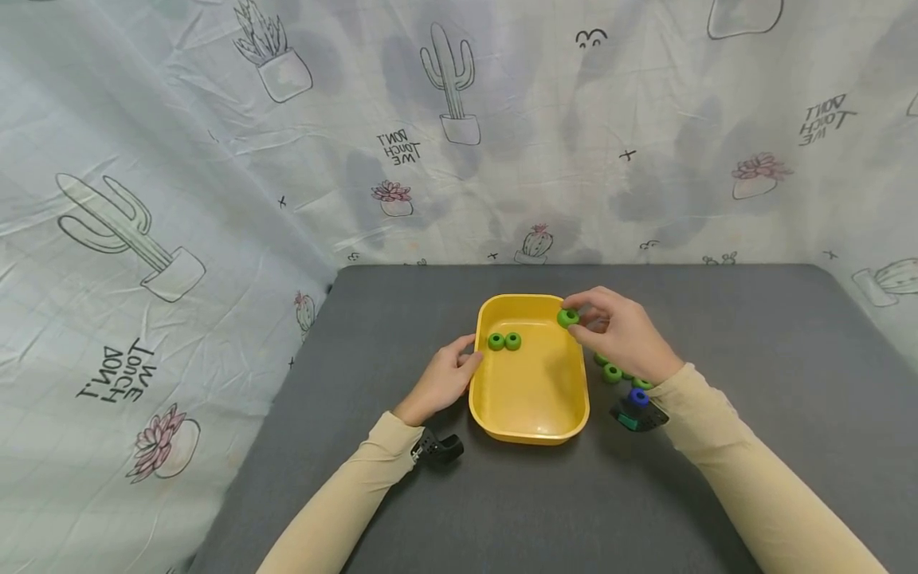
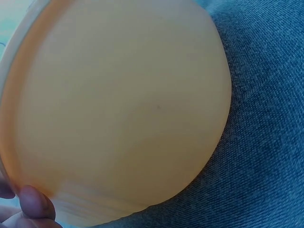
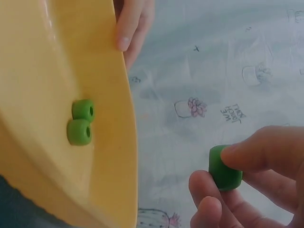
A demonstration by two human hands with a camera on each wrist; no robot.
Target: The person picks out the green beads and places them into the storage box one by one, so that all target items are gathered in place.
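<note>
My left hand [image 1: 443, 376] grips the left wall of a yellow plastic tray [image 1: 529, 402], thumb over the rim. Between thumb and fingers, my right hand [image 1: 625, 333] pinches a green bead [image 3: 224, 171] with a hole through it, held over the tray's far right corner. Two more green beads, a left one [image 1: 496, 341] and a right one [image 1: 512, 341], sit side by side in the tray near its left wall. The left wrist view shows the tray's wall and a fingertip [image 2: 35, 202] at its edge.
Several green beads [image 1: 612, 373] lie on the dark grey table [image 1: 402, 319] right of the tray, partly hidden under my right hand. A blue ring-shaped piece [image 1: 638, 396] appears by the right wrist device. Behind the table hangs a cactus-printed cloth [image 1: 502, 183].
</note>
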